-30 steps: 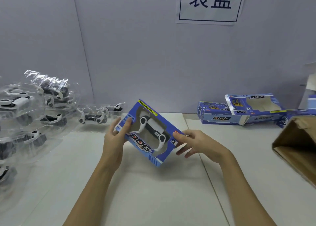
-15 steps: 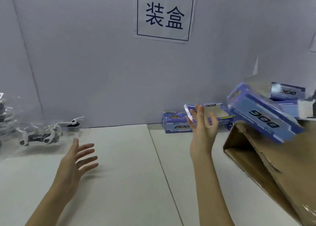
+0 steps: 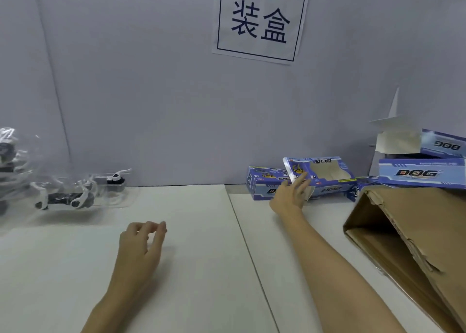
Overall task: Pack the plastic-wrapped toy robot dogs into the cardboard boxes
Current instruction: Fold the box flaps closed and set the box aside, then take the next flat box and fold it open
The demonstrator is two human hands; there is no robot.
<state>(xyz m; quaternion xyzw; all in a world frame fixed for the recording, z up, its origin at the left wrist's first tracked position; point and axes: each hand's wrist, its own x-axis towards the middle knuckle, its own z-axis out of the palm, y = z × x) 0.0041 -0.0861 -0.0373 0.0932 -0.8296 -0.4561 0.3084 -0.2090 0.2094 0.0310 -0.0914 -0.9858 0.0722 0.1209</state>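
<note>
An empty blue windowed "DOG" box (image 3: 325, 173) leans on another blue box (image 3: 264, 185) at the back wall. My right hand (image 3: 290, 197) is stretched out to it, fingers spread and touching its left end; I see no grip closed around it. My left hand (image 3: 141, 244) hovers over the white table with loosely curled fingers and holds nothing. A plastic-wrapped toy robot dog (image 3: 70, 197) lies at the back left. More wrapped dogs are piled at the left edge (image 3: 10, 161).
A large brown cardboard carton (image 3: 408, 236) lies on its side at the right, its opening facing left. More blue "DOG" boxes (image 3: 421, 173) are stacked behind it. A seam (image 3: 248, 244) splits the white table top. A paper sign (image 3: 259, 22) hangs on the wall.
The packed blue box that was in the air over the carton is gone from view. My right hand has reached forward to the empty windowed box. My left hand's fingers have curled in.
</note>
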